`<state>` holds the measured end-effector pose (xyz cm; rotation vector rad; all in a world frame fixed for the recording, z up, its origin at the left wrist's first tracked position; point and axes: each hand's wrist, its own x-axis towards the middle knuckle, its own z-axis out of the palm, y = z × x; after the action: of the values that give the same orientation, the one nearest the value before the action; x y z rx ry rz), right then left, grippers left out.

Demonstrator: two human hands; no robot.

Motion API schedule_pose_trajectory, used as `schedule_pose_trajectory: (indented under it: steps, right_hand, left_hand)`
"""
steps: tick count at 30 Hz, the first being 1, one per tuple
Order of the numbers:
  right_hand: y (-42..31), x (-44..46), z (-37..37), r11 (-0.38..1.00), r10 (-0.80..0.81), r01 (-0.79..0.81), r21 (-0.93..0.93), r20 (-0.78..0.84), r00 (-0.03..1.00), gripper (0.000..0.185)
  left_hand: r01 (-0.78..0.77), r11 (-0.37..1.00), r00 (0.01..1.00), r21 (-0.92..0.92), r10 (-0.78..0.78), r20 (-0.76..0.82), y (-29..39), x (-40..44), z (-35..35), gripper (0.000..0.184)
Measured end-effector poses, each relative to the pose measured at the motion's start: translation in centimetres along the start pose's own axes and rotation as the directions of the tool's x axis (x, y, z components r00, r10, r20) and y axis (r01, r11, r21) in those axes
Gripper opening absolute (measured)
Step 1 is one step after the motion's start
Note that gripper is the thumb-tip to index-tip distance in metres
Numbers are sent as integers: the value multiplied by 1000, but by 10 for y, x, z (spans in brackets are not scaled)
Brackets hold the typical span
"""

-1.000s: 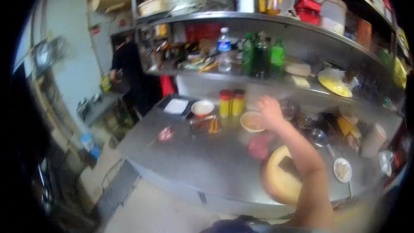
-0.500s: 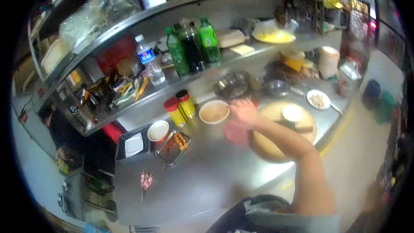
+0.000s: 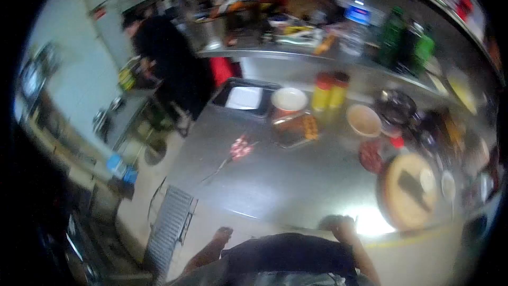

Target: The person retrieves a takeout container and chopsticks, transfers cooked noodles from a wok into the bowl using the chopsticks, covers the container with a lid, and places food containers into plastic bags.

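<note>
My left hand [image 3: 223, 233] hangs low in front of the steel table, off its front edge, small and blurred. Near the front edge, left of the round cutting board [image 3: 410, 193], is my right hand [image 3: 341, 226], its fingers dark and smeared. A cleaver [image 3: 414, 188] and a small white dish lie on the board. Skewered raw meat [image 3: 241, 149] rests on the table. Behind it are a metal tray [image 3: 290, 131] with browned pieces, a white bowl [image 3: 289, 99] and a black tray [image 3: 264, 107] holding a white sheet. A beige bowl [image 3: 364, 121] stands behind reddish meat [image 3: 370, 155].
Two red-lidded yellow jars [image 3: 321, 92] stand at the table's back. The shelf [image 3: 275, 53] above holds a clear bottle [image 3: 355, 24] and green bottles [image 3: 391, 34]. At left, a person in dark clothes [image 3: 169, 55] is by a side table [image 3: 127, 119].
The view has swung left and down. My right hand has moved from beside the beige bowl back to the front edge. My left hand has come into view.
</note>
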<state>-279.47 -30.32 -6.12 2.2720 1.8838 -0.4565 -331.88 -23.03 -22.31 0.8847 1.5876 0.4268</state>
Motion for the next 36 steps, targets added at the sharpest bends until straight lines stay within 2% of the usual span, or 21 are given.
schedule_pose_trajectory:
  steps: [3, 5, 6, 7, 8, 9, 10, 12, 13, 15, 17, 19, 21, 27, 29, 30, 31, 32, 33, 35, 36]
  right_hand:
    - [10, -4, -9, 952, -66, 25, 305, 124, 990, 40]
    - [5, 7, 12, 848, -249, 278, 452, -124, 961, 35]
    - [-9, 10, 9, 817, -219, 194, 543, -19, 976, 32]
    - [-46, 4, -32, 781, -299, 220, 584, 40, 953, 31]
    - [-63, 10, -32, 626, -538, 456, 632, -73, 840, 36]
    - [-98, 8, -61, 681, -471, 182, 709, 234, 851, 33]
    - [-109, 24, -44, 532, -603, -24, 846, 398, 691, 35]
    - [-155, 56, -28, 562, -748, 28, 827, 493, 445, 38]
    - [-189, 70, -28, 640, -760, 341, 688, 502, 413, 39]
    - [-254, 82, -36, 625, -779, 588, 513, 451, 435, 39]
    - [-322, 88, -52, 588, -793, 532, 610, 305, 527, 38]
    - [-401, 99, -54, 511, -832, 825, 243, -104, 545, 35]
    - [-462, 108, -43, 601, -742, 761, 245, -184, 645, 32]
    - [-598, 95, -52, 543, -724, 822, 171, -400, 562, 25]
    - [-633, 117, -59, 534, -661, 814, 229, -488, 571, 24]
    - [-645, 130, -67, 561, -628, 790, 249, -494, 602, 23]
    - [-660, 152, -77, 580, -597, 769, 269, -501, 626, 23]
    - [-679, 165, -96, 626, -526, 723, 290, -527, 667, 20]
    - [-688, 186, -96, 620, -445, 653, 435, -491, 749, 20]
    - [-724, 256, -80, 520, -302, 480, 707, -374, 877, 20]
    - [-761, 292, -70, 420, -286, 486, 767, -396, 873, 23]
  left_hand:
    - [-19, 991, 995, 130, 31, -92, 35, -2, 26, 46]
    - [-113, 993, 991, 17, 114, -69, 19, -1, 38, 44]
    - [-154, 987, 985, 44, 157, -76, 18, -10, 39, 44]
    - [-192, 972, 980, -139, 183, -71, 15, -31, 38, 47]
    - [-126, 983, 987, -134, 111, -117, 18, -59, 34, 47]
    - [-78, 997, 984, -23, 74, -160, 32, -96, 24, 50]
    - [-17, 998, 980, 59, 29, -196, 21, -110, 14, 51]
    - [228, 958, 943, 175, -172, -285, -36, -148, -4, 54]
    - [335, 929, 911, 157, -277, -305, -67, -171, -16, 56]
    - [313, 949, 900, -37, -309, -309, -163, -205, -45, 43]
    - [429, 887, 837, -171, -461, -294, -221, -243, -82, 39]
    - [524, 793, 755, -310, -601, -261, -259, -262, -133, 35]
    - [561, 705, 688, -434, -688, -231, -278, -261, -190, 31]
    - [478, 680, 686, -556, -684, -247, -249, -161, -397, 21]
    - [433, 755, 736, -493, -612, -290, -229, -97, -474, 18]
    - [15, 967, 948, 255, 68, -312, -220, -69, -514, 23]
    - [-186, 398, 679, 898, 713, -175, -217, -39, -553, 28]
    - [-124, 939, 845, 320, 269, -463, -178, -7, -577, 28]
    - [-44, 953, 854, -298, -119, -506, -110, 3, -590, 28]
    - [-180, 858, 832, -482, -129, -539, -15, 9, -619, 28]
    - [-163, 968, 827, -188, 30, -562, -84, 45, -649, 29]
